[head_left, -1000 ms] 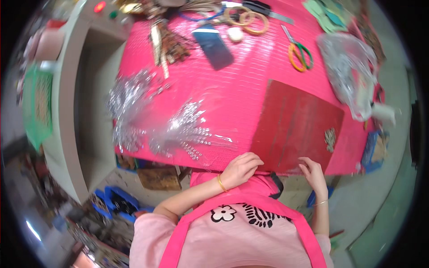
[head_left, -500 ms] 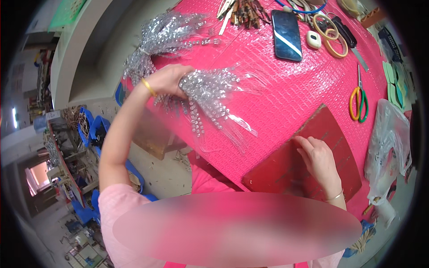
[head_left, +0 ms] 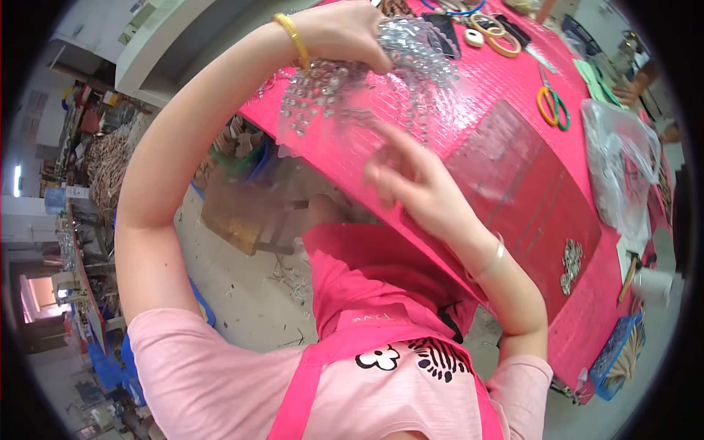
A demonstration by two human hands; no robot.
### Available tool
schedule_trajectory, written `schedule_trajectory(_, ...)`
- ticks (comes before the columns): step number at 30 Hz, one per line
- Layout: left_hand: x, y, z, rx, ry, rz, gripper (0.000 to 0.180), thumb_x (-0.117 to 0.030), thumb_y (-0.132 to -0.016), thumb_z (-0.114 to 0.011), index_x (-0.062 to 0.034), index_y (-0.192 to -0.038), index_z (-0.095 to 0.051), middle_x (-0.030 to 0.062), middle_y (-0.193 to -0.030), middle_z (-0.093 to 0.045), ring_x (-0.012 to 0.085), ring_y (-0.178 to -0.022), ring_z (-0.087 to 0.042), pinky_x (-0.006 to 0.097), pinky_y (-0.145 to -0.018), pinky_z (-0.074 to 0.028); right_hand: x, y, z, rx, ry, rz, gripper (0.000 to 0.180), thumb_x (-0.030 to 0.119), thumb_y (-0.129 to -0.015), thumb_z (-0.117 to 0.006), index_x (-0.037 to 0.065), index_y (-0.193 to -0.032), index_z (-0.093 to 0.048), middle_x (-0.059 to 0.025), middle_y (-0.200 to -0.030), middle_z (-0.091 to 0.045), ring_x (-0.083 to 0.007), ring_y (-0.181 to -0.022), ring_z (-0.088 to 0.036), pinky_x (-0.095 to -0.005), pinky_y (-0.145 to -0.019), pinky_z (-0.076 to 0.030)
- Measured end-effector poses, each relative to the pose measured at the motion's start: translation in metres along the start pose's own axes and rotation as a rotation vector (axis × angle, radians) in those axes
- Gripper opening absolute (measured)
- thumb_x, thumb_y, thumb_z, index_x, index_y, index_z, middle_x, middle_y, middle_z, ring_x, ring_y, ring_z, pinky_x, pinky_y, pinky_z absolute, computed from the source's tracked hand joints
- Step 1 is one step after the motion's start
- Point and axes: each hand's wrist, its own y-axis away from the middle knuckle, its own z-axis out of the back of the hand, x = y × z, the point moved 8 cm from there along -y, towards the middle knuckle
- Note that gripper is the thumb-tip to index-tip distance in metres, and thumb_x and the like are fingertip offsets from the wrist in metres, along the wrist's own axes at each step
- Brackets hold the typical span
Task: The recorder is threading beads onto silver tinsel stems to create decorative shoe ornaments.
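My left hand (head_left: 352, 35), with a yellow bangle at its wrist, is closed around a bunch of clear, silvery beaded strands (head_left: 418, 55). Strands spill out on both sides of the fist over the pink table cover (head_left: 345, 150). Just below them is my right hand (head_left: 414, 176), its index finger stretched toward the hanging beads and the other fingers loosely bent. Motion blurs its fingertips, and I see nothing held in it. Beneath and right of that hand lies a dark red board (head_left: 524, 194), with a small heap of silvery beads (head_left: 571, 268) near its right corner.
Scissors with yellow and green handles (head_left: 552, 106), tape rolls (head_left: 504, 45) and a small white case (head_left: 474, 37) lie beyond the board. A clear plastic bag (head_left: 620, 158) and a hammer (head_left: 628, 277) are at the right edge. Another person's hand (head_left: 636, 84) shows at far right.
My left hand has moved right and farther away with the beaded strands. My right hand has left the red board and come left toward them. The silvery bead heap on the board now shows.
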Motion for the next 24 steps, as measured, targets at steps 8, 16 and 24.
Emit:
schedule_trajectory(8,-0.075,0.044,-0.034,-0.008,0.069,-0.054,0.039,-0.031,-0.059,-0.065,0.0067,-0.058,-0.055,0.0092,-0.052,-0.053,0.0158,-0.048,-0.051,0.031,-0.047,-0.04,-0.008,0.065,0.038,-0.389,-0.207,0.067,0.047,0.008,-0.084,-0.053,0.0,-0.128,-0.038,-0.0041,-0.089,-0.052,-0.0107,-0.069,-0.051,-0.0227,-0.059,-0.041)
schedule_trajectory(16,-0.088,0.081,-0.105,-0.033,0.826,-0.147,0.037,-0.011,-0.068,-0.07,-0.0011,-0.101,-0.056,0.0022,-0.09,-0.06,0.0089,-0.082,-0.054,0.026,-0.076,-0.045,-0.011,0.102,0.044,-0.423,-0.731,0.347,0.033,0.026,-0.087,-0.053,0.004,-0.112,-0.05,-0.0086,-0.113,-0.054,-0.0232,-0.105,-0.05,-0.0377,-0.092,-0.037)
schedule_trajectory(24,-0.092,0.074,-0.12,0.105,0.556,-0.234,0.069,-0.011,-0.065,-0.069,0.0,-0.126,-0.037,0.0039,-0.103,-0.054,0.0107,-0.093,-0.05,0.028,-0.083,-0.042,-0.015,0.122,0.125,-0.555,-1.06,0.578,0.042,0.026,-0.084,-0.056,0.0,-0.114,-0.042,-0.0192,-0.112,-0.05,-0.0319,-0.11,-0.048,-0.049,-0.097,-0.035)
